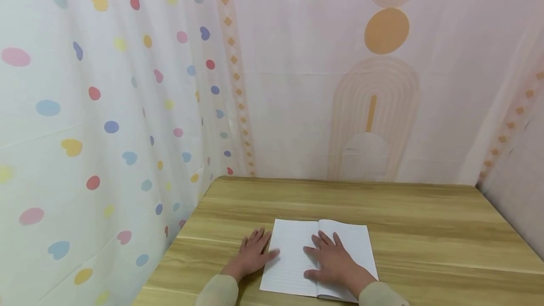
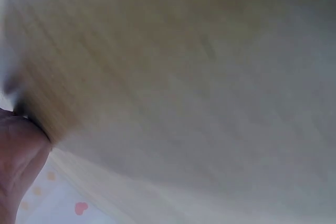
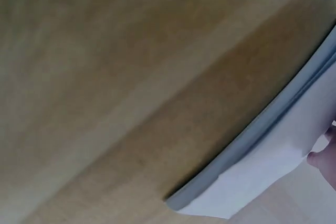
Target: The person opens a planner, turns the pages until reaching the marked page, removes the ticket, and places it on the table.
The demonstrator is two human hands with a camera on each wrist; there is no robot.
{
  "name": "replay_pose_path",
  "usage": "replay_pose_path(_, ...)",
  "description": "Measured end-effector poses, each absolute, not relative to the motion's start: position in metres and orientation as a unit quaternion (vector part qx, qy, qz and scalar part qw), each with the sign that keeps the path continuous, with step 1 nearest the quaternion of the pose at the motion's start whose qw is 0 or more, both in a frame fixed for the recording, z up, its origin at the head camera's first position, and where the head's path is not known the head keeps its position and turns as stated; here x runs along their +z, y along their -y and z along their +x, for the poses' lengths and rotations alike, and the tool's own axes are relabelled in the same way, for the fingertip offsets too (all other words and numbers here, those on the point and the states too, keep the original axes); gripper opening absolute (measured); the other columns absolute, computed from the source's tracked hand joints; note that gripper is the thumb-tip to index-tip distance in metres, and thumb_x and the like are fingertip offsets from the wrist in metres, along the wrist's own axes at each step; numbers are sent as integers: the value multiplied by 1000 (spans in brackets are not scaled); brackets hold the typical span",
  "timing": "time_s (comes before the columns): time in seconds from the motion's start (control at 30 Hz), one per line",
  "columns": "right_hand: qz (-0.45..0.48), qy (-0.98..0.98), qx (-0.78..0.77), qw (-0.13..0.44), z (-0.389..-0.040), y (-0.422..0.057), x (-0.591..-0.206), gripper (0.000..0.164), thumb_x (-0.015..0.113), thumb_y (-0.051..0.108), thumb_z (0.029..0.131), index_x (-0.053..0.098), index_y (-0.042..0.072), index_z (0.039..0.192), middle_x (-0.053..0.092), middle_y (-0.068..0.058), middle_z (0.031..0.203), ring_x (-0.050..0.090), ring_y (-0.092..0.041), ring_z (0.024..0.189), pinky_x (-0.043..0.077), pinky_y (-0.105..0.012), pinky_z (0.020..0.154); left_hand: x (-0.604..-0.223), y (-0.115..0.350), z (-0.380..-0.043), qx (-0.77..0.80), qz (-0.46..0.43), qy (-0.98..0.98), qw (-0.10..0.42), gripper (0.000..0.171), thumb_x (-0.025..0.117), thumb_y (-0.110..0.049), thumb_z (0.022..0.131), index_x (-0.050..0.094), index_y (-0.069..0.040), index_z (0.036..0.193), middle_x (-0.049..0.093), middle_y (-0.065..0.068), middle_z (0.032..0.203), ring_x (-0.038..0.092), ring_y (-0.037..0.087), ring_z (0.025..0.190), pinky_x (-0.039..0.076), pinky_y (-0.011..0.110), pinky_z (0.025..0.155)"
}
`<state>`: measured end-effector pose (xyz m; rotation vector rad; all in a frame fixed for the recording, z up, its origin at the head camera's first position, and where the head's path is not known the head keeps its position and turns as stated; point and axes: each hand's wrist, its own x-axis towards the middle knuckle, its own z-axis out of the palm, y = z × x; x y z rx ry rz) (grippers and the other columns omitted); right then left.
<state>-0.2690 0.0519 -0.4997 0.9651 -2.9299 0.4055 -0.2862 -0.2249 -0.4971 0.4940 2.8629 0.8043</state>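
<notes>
An open notebook (image 1: 293, 268) with lined white pages lies on the wooden table. My right hand (image 1: 333, 261) rests on its right page near the centre fold, fingers spread and pointing left and away. Beside the notebook's left edge is my left hand (image 1: 252, 254), fingers extended, with the thumb reaching over the left page's edge. In the right wrist view the notebook's edge (image 3: 262, 161) curves along the right side, and part of the right hand (image 3: 325, 161) shows. Only a portion of the left hand (image 2: 21, 156) appears in the left wrist view, which is blurred.
The wood-grain table (image 1: 442, 249) extends behind and to both sides of the notebook. A curtain with coloured dots (image 1: 127, 89) hangs along the left, and a pale patterned curtain (image 1: 293, 84) hangs behind the far edge.
</notes>
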Motion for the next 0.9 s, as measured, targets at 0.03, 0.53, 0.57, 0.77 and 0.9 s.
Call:
replay_pose_path(0.03,309,941,138,13,-269,-52,-500,67,63,60,87,61,15,137,48,-19,146,34,-42,140,21,-67,110,-497,225,-286,252,167,-951,68,76,52,-51,99,35,1,152,22,30,157,13,48,146,4,68,112)
replay_pose_path(0.53,182,957,221,40,-279,-99,-504,71,64,50,92,56,-6,134,44,-33,143,38,-51,134,26,-68,106,-498,227,-287,226,173,-954,91,86,63,-57,90,34,-6,154,16,28,160,8,47,147,2,67,113)
replay_pose_path(0.57,170,961,217,38,-280,-105,-504,71,64,50,92,56,-6,135,43,-34,143,37,-52,134,26,-70,106,-498,227,-287,225,173,-955,91,86,63,-57,91,34,-7,154,16,28,160,9,46,147,2,67,113)
replay_pose_path(0.77,89,976,200,0,-287,-143,-507,86,62,59,90,46,-7,143,33,-39,146,28,-57,135,19,-75,104,-499,227,-286,225,172,-954,94,87,63,-58,90,34,-7,154,16,27,160,9,46,148,3,66,113)
replay_pose_path(0.9,77,975,208,-15,-290,-156,-507,96,61,66,87,41,-8,145,31,-42,145,26,-61,134,20,-77,102,-499,227,-286,226,173,-954,96,87,63,-58,90,34,-7,155,15,27,160,8,46,148,2,66,113)
